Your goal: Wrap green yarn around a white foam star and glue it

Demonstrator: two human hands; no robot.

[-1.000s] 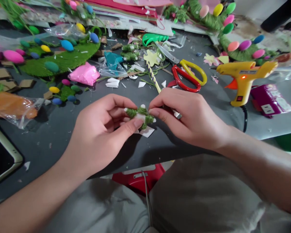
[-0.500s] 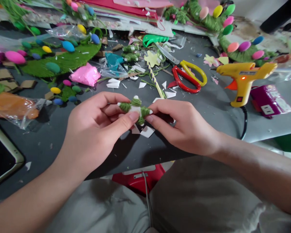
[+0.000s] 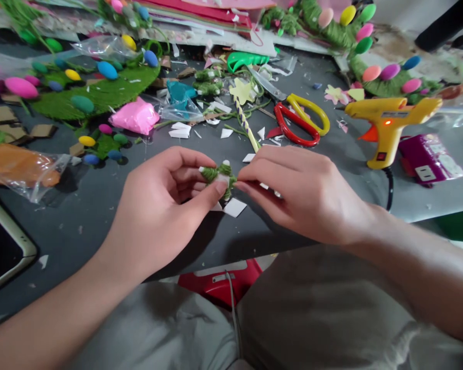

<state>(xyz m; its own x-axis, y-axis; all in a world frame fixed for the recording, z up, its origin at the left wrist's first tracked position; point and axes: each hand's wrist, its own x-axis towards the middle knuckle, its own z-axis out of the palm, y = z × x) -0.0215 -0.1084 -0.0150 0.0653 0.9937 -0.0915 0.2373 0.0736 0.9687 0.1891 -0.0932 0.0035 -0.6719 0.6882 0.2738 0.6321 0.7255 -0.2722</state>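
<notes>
A small white star-like piece wrapped in green yarn [image 3: 210, 173], its tips left white, is held above the table's front part. My left hand [image 3: 162, 200] grips it, thumb pressed on the white middle and fingers behind. From the right, my right hand [image 3: 304, 190] pinches the piece's right side between thumb and fingertips, hiding that arm. Just below the piece lies a white paper scrap [image 3: 235, 207]. Beyond my hands are a striped stick [image 3: 245, 123] topped by a pale yellow star [image 3: 242, 91] and scissors [image 3: 297, 123] with red and yellow handles.
A yellow glue gun [image 3: 391, 121] with its light on stands at right, beside a purple box [image 3: 428, 159]. Pink [image 3: 137, 117] and orange [image 3: 21, 167] bagged material and a green leaf-shaped piece [image 3: 111, 92] lie left. A phone-like device [image 3: 3, 241] sits at the left edge.
The yarn-wrapped piece has turned and shifted slightly right in my left hand. My right hand has rolled over, and its fingers now cover the piece's right arm.
</notes>
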